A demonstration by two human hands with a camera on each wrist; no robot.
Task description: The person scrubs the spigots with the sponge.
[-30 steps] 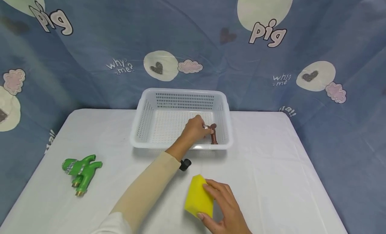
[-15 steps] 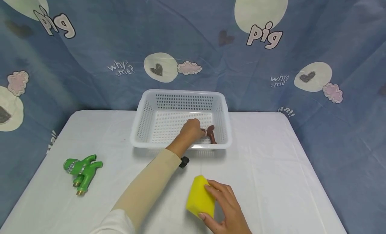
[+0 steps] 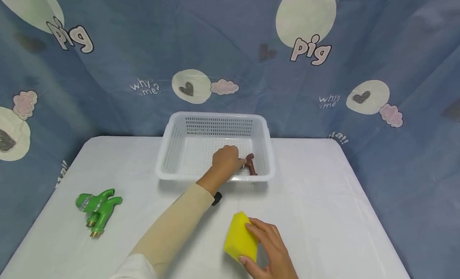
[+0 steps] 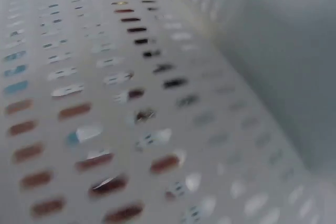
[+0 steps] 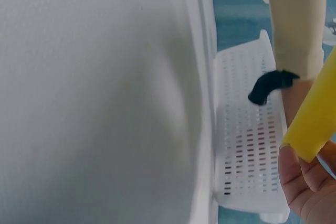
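My left hand [image 3: 226, 160] reaches down into the white plastic basket [image 3: 215, 177], its fingers curled over the left side of a brown tap [image 3: 250, 165]. Part of the tap and most of the fingertips are hidden beneath the hand. Only the slotted basket wall [image 4: 168, 98] fills the left wrist view, with brown showing through the slots. My right hand [image 3: 269, 247] holds a yellow sponge block [image 3: 241, 237] tilted over the front of the table, thumb on its near edge and fingers on its right side. The sponge [image 5: 315, 114] also shows in the right wrist view.
On the left of the white-covered table [image 3: 323, 215] lies a green double tap [image 3: 100, 210] with brass threaded ends. A black wrist attachment [image 3: 217, 198] sticks out under my left sleeve. Behind the basket hangs a blue printed cloth [image 3: 230, 51].
The head view has tilted up slightly. My left hand has shifted a little left in the basket, the brown tap leaning slightly with it. The right hand keeps its hold on the sponge.
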